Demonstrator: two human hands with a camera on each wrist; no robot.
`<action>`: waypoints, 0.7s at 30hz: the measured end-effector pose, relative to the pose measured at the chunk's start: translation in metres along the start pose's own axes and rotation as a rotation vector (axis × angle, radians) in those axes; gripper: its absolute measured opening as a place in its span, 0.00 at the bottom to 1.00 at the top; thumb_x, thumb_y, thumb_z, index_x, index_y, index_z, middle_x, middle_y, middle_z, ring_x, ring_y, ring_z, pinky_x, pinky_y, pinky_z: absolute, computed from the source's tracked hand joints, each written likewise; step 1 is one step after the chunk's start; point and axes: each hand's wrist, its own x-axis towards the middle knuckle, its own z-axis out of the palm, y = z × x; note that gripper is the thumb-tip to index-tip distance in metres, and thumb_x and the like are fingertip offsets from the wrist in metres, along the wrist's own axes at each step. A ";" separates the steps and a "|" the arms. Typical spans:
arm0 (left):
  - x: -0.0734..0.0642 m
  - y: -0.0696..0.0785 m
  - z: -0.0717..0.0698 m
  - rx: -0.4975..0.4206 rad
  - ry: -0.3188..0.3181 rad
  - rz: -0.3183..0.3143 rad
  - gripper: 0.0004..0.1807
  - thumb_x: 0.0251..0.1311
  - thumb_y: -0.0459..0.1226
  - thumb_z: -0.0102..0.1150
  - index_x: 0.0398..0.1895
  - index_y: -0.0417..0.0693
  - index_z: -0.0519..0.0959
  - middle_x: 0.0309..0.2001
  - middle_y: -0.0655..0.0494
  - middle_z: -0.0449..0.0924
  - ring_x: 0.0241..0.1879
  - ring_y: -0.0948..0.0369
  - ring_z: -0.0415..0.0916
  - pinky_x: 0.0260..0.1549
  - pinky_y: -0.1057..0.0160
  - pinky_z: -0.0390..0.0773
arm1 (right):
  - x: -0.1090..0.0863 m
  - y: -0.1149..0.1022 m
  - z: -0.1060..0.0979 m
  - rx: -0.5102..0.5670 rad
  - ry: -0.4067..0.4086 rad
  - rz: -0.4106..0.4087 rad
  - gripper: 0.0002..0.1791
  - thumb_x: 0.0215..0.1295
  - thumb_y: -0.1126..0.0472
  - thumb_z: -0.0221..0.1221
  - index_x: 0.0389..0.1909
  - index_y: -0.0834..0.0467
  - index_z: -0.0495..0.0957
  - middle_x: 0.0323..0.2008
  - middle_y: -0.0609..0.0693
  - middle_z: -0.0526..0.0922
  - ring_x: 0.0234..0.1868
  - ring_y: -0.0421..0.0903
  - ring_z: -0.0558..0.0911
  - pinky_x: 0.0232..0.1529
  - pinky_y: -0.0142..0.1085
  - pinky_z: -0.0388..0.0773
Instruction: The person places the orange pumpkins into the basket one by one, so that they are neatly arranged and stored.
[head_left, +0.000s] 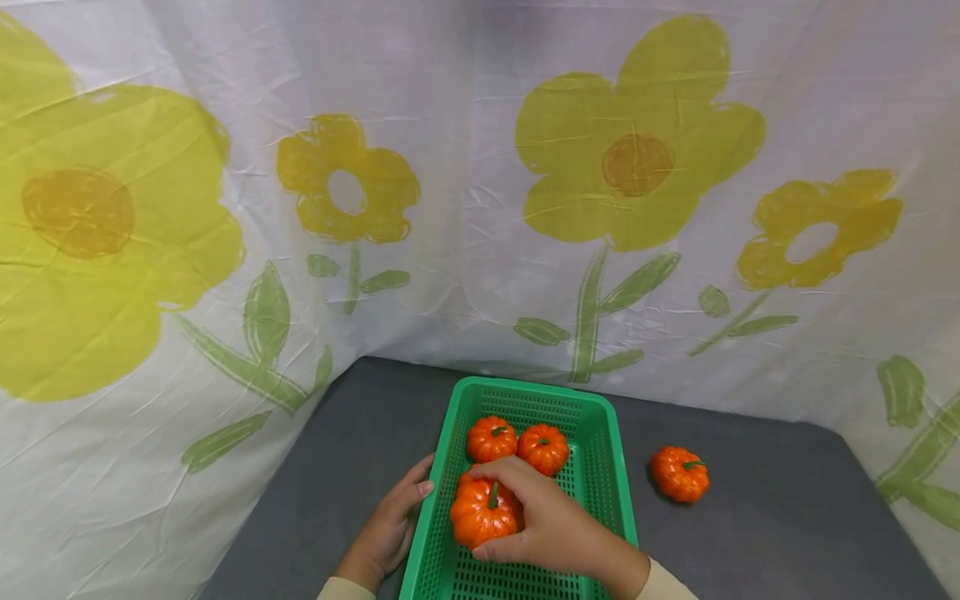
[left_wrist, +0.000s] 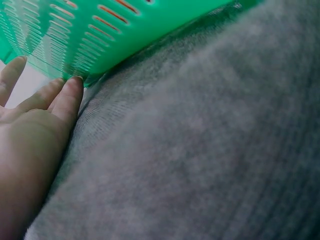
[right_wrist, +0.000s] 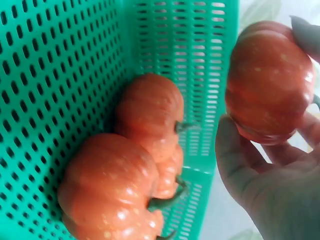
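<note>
My right hand [head_left: 558,525] grips an orange pumpkin [head_left: 480,512] with a green stem, thumb on its near side and fingers over the far side. In the right wrist view the held pumpkin [right_wrist: 270,82] is raised apart from the others. Below it is a green perforated basket [head_left: 619,475] holding several more pumpkins, among them a far-left one [head_left: 491,438] and one beside it [head_left: 543,449]; the gripped one hides part of the contents. At the basket's left wall, my left hand [head_left: 390,521] touches the side with extended fingers [left_wrist: 67,100].
Another orange pumpkin [head_left: 679,474] lies on the dark grey tabletop [head_left: 757,517], right of the basket. A white cloth [head_left: 465,275] printed with yellow flowers hangs behind and along both sides of the table.
</note>
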 end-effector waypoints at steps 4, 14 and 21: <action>0.000 0.000 -0.001 -0.011 -0.014 0.004 0.37 0.86 0.42 0.41 0.89 0.39 0.46 0.81 0.37 0.57 0.72 0.51 0.70 0.68 0.51 0.74 | 0.002 0.005 0.007 -0.037 -0.034 0.034 0.37 0.64 0.50 0.80 0.71 0.47 0.76 0.65 0.44 0.77 0.60 0.43 0.78 0.56 0.39 0.82; 0.001 -0.001 -0.002 -0.024 -0.052 0.015 0.37 0.87 0.42 0.39 0.90 0.39 0.44 0.81 0.37 0.59 0.72 0.51 0.70 0.69 0.49 0.73 | 0.005 0.014 0.014 -0.041 -0.146 0.116 0.38 0.64 0.48 0.80 0.72 0.51 0.77 0.64 0.39 0.78 0.60 0.40 0.78 0.62 0.40 0.78; 0.001 -0.001 -0.002 -0.020 -0.039 0.007 0.37 0.86 0.42 0.40 0.90 0.39 0.44 0.80 0.38 0.60 0.71 0.51 0.70 0.69 0.50 0.73 | 0.009 0.022 0.019 -0.052 -0.201 0.136 0.38 0.62 0.49 0.81 0.71 0.52 0.78 0.64 0.39 0.78 0.62 0.38 0.76 0.64 0.40 0.76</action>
